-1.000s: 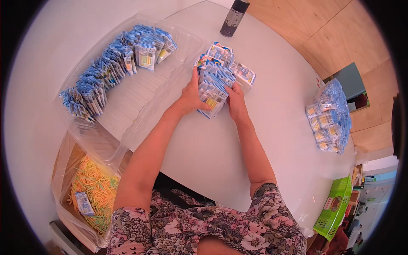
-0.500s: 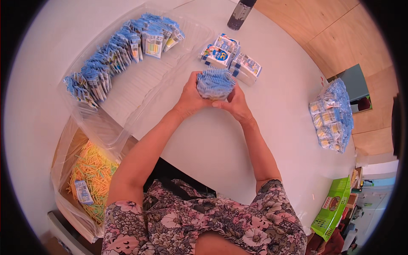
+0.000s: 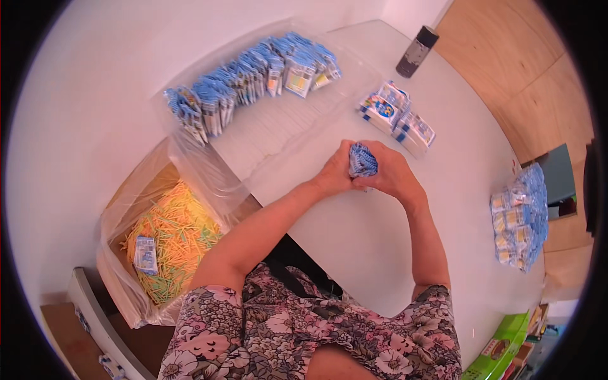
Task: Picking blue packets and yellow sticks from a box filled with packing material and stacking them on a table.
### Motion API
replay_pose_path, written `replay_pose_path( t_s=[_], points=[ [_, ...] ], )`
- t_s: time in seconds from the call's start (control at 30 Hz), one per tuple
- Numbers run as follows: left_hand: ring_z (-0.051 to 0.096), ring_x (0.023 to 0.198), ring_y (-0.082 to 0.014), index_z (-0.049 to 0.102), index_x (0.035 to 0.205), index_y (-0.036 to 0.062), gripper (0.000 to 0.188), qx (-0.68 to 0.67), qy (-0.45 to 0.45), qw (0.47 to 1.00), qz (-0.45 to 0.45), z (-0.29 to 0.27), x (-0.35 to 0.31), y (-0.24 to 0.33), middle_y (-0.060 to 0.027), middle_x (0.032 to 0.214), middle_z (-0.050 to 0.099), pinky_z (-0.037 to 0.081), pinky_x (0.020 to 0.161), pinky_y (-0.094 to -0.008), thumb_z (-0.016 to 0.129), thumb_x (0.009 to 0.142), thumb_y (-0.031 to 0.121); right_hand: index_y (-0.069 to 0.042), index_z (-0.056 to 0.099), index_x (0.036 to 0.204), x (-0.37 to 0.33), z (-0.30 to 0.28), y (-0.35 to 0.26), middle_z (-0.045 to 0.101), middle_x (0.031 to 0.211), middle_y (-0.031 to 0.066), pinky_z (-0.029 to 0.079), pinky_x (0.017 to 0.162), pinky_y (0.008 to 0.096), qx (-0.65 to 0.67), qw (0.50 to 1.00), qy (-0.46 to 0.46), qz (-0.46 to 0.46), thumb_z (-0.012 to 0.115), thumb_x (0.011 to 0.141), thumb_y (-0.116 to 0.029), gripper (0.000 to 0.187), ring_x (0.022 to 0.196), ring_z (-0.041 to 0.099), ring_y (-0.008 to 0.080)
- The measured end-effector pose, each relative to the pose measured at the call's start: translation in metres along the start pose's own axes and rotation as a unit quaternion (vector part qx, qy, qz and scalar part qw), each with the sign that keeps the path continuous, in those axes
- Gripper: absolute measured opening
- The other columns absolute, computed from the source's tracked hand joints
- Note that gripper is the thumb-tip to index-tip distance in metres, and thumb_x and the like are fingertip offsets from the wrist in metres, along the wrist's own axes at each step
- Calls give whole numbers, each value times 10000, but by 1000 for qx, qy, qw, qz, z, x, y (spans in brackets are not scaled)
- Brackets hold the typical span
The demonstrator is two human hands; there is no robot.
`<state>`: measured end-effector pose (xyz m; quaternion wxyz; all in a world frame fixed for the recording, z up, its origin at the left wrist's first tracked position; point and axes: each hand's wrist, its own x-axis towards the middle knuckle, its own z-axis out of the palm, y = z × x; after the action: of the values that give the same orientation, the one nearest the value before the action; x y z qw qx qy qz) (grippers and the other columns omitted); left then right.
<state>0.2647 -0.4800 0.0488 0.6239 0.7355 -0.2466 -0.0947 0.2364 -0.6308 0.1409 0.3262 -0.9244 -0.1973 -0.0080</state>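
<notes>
The left hand (image 3: 334, 170) and the right hand (image 3: 394, 172) hold a small bunch of packets (image 3: 363, 159) between them. The left fingers curl round one side and the right fingers round the other, so both grips are narrow and snug. The blue striped ends of the bunch point up. It is over the middle of the white worktop (image 3: 354, 234), but I cannot tell if its bottom touches. There is room to move between the hands and the near edge by the person's flowery top (image 3: 285, 329).

Just past the hands, toward the far edge, sit three white and blue packs (image 3: 383, 107), close together. A dark bottle (image 3: 418, 52) stands behind them, near the far corner. A clear tray (image 3: 266, 136) lies along the left part of the worktop, and a long row of blue packets (image 3: 253, 73) leans along its back side.

Near the right edge is a big heap of wrapped blue packets (image 3: 519, 215), well apart from the right hand, with wide room between. A green basket (image 3: 500, 348) is by the near right corner.

Off the left edge, lower down, a box (image 3: 117, 266) holds lots of yellow, orange and green sticks (image 3: 177, 234), with one packet (image 3: 145, 255) on top
</notes>
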Motion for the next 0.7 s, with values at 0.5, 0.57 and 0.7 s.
replay_pose_path(
  t_s=[0.5,0.57,0.7],
  points=[
    [505,1137,-329,405,1340,68,707,75,-5,993,91,-77,-176,64,-168,1236,514,440,921,-368,708,705,4,23,595,1066,133,-37,-94,648,934,78,494,744,276,249,965,83,16,778,651,-169,493,824,621,130],
    [596,995,-295,493,1270,81,603,29,-4,997,65,-89,-192,62,-136,1067,616,476,853,-362,704,713,-3,21,599,1051,179,-22,-67,651,964,112,489,761,326,55,997,48,34,772,663,-251,504,873,634,193],
    [648,882,-205,555,1183,56,457,74,43,993,79,-121,-217,59,-81,952,675,509,777,-288,698,752,-2,19,593,1025,242,31,-37,622,1015,202,468,824,373,-187,981,27,41,744,608,-344,573,966,590,338]
  ],
)
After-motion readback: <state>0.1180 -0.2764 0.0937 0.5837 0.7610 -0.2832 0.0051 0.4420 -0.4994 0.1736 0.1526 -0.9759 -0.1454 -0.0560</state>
